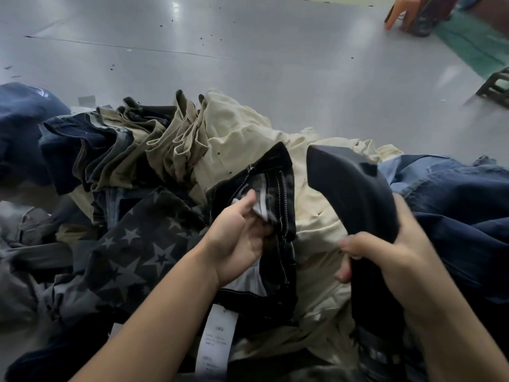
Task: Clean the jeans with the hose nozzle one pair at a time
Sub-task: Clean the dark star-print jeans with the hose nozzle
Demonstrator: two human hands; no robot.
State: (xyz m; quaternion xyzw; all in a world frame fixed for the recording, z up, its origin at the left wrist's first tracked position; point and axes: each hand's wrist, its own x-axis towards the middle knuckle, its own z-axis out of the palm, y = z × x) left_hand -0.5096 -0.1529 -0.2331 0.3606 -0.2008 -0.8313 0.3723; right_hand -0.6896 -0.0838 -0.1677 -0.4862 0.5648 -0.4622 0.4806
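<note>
At the lower centre of the frame my left hand [238,239] pinches the white pocket lining at the open zip fly of the dark jeans [278,194], thumb on top and fingers curled under, while my right hand [385,260], at the lower right, is clamped around a bunched dark fold of the same pair. The jeans lie across a cream pair [248,139] on top of a heap of trousers, with a star-printed pair [132,252] at the lower left, blue denim [454,194] at the right and grey floor [248,37] across the top. A white care label [216,340] hangs from the waistband at the bottom centre.
</note>
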